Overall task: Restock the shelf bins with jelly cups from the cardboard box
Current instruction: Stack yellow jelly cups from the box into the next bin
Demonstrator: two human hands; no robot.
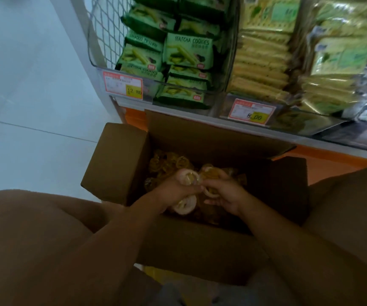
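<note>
Head view: looked down into the box (120,164). Sat open on the floor (23,107) at the foot of the shelf (337,146), flaps folded outward on all sides. Held a loose heap of amber cups (167,164) across its bottom, well below the rim; could not tell how many. Stood flanked by bent knees (34,239) on either side.

Reached into it from the near side with both hands, brought together over the heap, fingertips touching. Curled the left hand (173,191) round two white-rimmed cups, one cup (189,177) out at the fingertips and another cup (185,205) under the palm. Pinched a third cup (211,193) in the right hand (224,193), thumb and fingers bent round its rim.

Above the box, saw clear bins ranged side by side along the shelf. Found the left bin (96,62) packed close to its front wall with green packets (188,51) marked MATCHA COOKIES, some flat, some leaning. Carried a red-and-yellow tag (123,85) reading 12.80 on its front. Found the next bin (224,107) filled with pale yellow packs (264,62) stacked in layers, with a like tag (252,111) reading 8.00. Further right, made out more yellow-green packs (341,51), too blurred to read.
</note>
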